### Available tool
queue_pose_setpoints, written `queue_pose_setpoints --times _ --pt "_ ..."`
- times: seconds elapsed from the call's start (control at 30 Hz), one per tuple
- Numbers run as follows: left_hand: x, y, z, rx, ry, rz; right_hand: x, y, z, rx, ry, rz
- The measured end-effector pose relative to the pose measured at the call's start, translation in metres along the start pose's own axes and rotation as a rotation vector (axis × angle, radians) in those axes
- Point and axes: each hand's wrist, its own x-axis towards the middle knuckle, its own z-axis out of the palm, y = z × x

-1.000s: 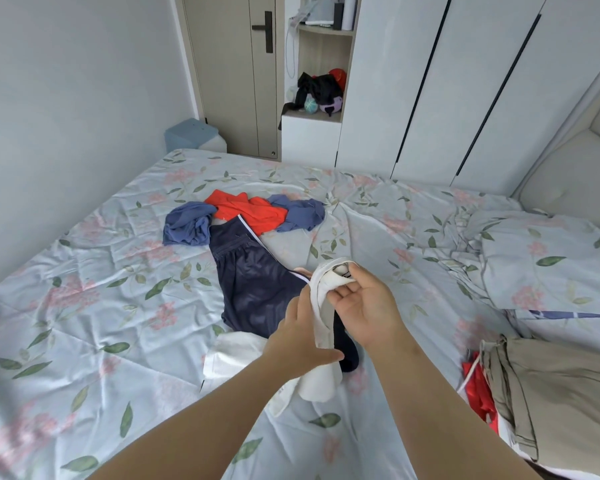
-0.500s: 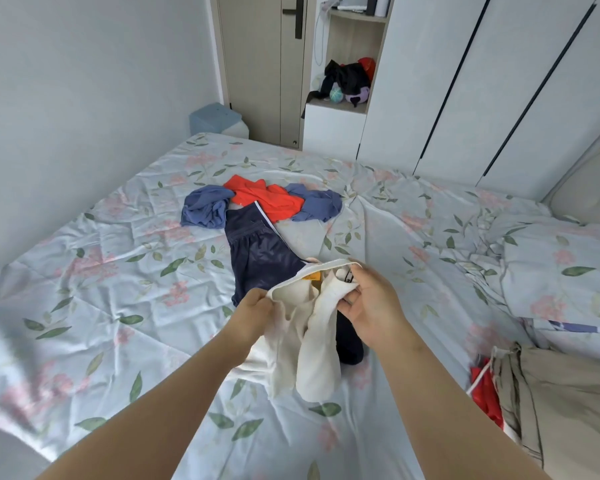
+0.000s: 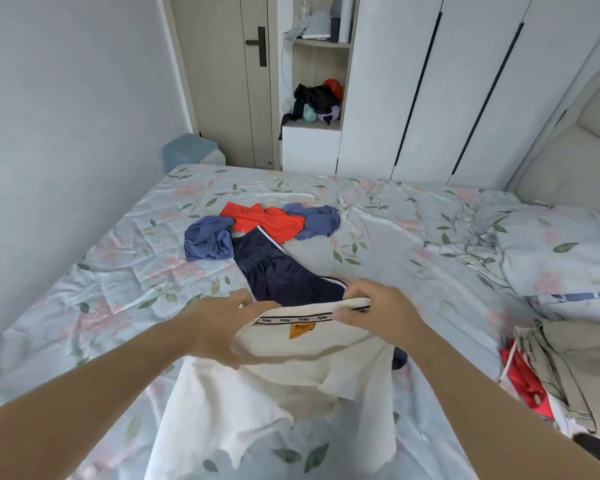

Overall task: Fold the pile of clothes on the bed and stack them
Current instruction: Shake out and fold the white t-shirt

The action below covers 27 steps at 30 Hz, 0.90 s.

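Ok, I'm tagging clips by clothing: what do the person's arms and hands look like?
Both are bare: the left forearm and right forearm show no sleeve, watch or bracelet up to the frame edge. No gloves on the left hand or right hand. A gold glint on a left finger may be a ring; too small to tell.

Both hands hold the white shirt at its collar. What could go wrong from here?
The white shirt hangs bunched below the left hand and right hand, so laying it down now may leave creases. It partly covers the navy shorts, so it could drag them along.
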Motion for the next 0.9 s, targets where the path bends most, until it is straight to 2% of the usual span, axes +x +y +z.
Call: queue_pose_setpoints --times 0.07,0.13,0.2,0.27,0.33,0.4,0.47,0.53,0.67,0.77,0.83,0.9 --pt "-0.009 -0.022 -0.002 0.057 0.102 0.078 -0.006 -0.012 0.010 -0.347 -0.115 -0.074" --pt "-0.016 -0.041 -0.010 0.071 0.070 0.149 -0.013 -0.020 0.019 -0.607 -0.194 -0.123" --pt "-0.019 -0.053 -0.020 0.035 -0.022 0.151 -0.022 -0.025 0.029 -0.741 -0.229 -0.135" --pt "-0.018 -0.060 -0.028 -0.181 0.035 0.118 -0.029 -0.027 0.034 -0.773 -0.197 -0.105" --pt "-0.021 -0.062 -0.032 -0.509 0.141 0.012 -0.033 -0.028 0.035 -0.697 -0.105 -0.006" --pt "-0.029 -0.060 -0.038 -0.836 0.230 -0.129 -0.036 -0.029 0.031 -0.524 -0.002 0.091" --pt "-0.037 -0.059 -0.043 -1.043 0.259 -0.202 -0.039 -0.028 0.028 -0.368 0.079 0.160" --pt "-0.045 -0.056 -0.050 -1.024 0.181 -0.153 -0.042 -0.027 0.022 -0.238 0.167 0.205" --pt "-0.064 -0.042 -0.072 -0.822 -0.090 -0.003 -0.055 -0.032 0.006 0.092 0.360 0.271" --pt "-0.076 -0.030 -0.091 -0.720 -0.235 0.031 -0.069 -0.040 -0.012 0.290 0.456 0.249" --pt "-0.084 -0.023 -0.099 -0.735 -0.155 0.044 -0.081 -0.047 -0.024 0.280 0.494 0.214" --pt "-0.089 -0.018 -0.104 -0.857 0.072 -0.005 -0.097 -0.051 -0.036 0.141 0.555 0.178"
